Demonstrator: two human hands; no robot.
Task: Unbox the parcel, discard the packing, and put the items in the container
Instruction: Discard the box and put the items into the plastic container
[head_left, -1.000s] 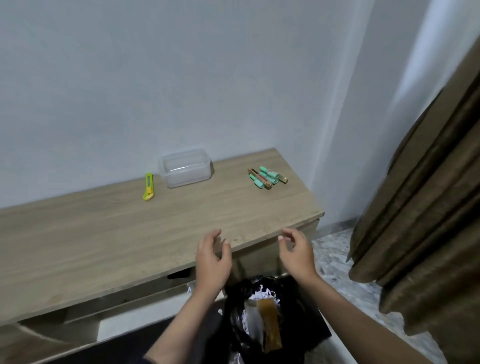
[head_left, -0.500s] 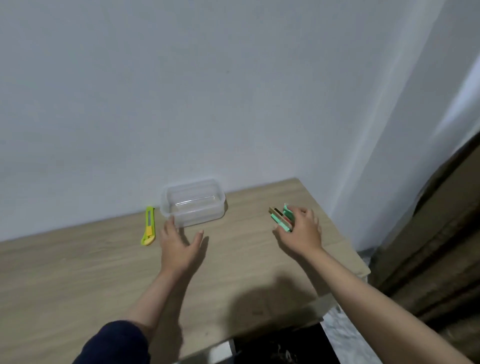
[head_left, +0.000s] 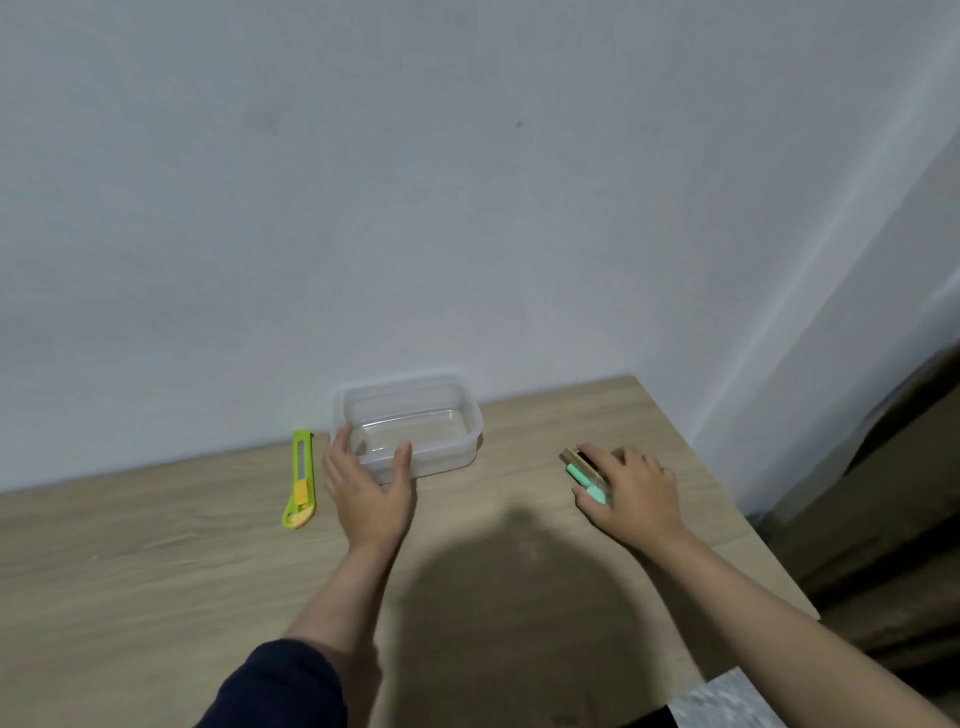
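Note:
A clear plastic container stands empty on the wooden table near the wall. My left hand touches its near left corner, thumb and fingers spread around the side. To the right, my right hand lies over a small bunch of mint-green and gold tubes, with the fingers curled around them. Most of the tubes are hidden under the hand.
A yellow-green utility knife lies left of the container, close to my left hand. The table's right edge drops off beside a brown curtain. A white wall runs along the back of the table.
Both hands rose from the bin below the table's edge onto the tabletop. The left hand reached the container's corner; the right hand closed over the tubes.

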